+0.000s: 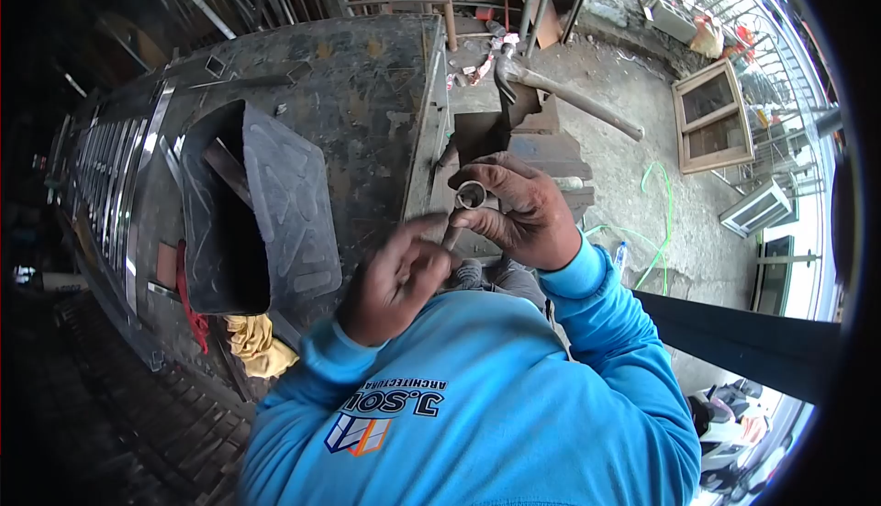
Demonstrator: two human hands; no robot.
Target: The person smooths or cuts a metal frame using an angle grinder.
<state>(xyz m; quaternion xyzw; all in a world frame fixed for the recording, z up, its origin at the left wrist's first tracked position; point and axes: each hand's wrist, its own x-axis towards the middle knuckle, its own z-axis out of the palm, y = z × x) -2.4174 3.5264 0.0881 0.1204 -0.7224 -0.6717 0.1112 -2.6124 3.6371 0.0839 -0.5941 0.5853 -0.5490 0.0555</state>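
Observation:
Between the thumb and fingers of my right hand point(528, 215) is a short metal ring point(471, 195), its round opening facing me. My left hand point(396, 277) is close beneath it on the left, slightly blurred, with the fingers drawn together near the ring's lower edge. Whatever those fingers pinch is too small and smeared to name. Beyond my hands, a claw hammer point(578, 100) rests with its head over dark metal scraps point(549, 153). Both hands are raised in front of my blue shirt.
To the left, a dark metal-topped table point(353, 75) carries a cut black plastic container point(298, 203) lying on its side. A yellow cloth point(260, 348) lies near it. On the right are a green hose point(663, 222), a water bottle point(621, 255), a wooden frame point(714, 116) and a dark beam point(743, 336).

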